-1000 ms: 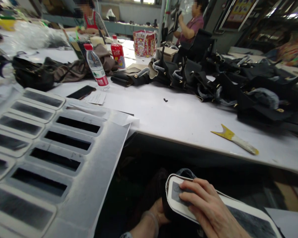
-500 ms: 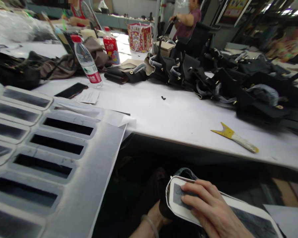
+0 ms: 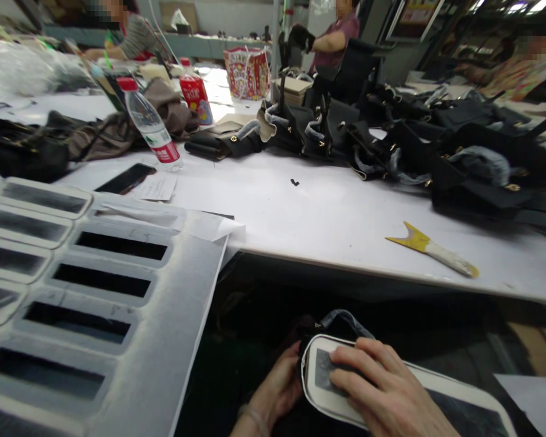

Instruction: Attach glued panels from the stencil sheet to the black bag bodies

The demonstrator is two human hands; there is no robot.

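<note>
Below the table edge at the lower right is a black bag, its rounded white base panel facing up with a dark grey strip set in it. My right hand lies over this panel, fingers spread and slightly bent, fingertips touching the grey strip. At the near end, my left hand grips the bag's dark side; its fingertips are partly hidden behind the bag. A plastic-wrapped handle sticks out on the far side. The rest of the bag is lost in shadow.
On the left, a grey sheet carries white-edged panels and dark cut-outs. A yellow notched scraper, water bottle and phone lie or stand on the white table. Black bags line its far side; people work beyond.
My left hand has come up along the end of the bag and shows more. My right hand stays on the panel. The view has shifted slightly.
</note>
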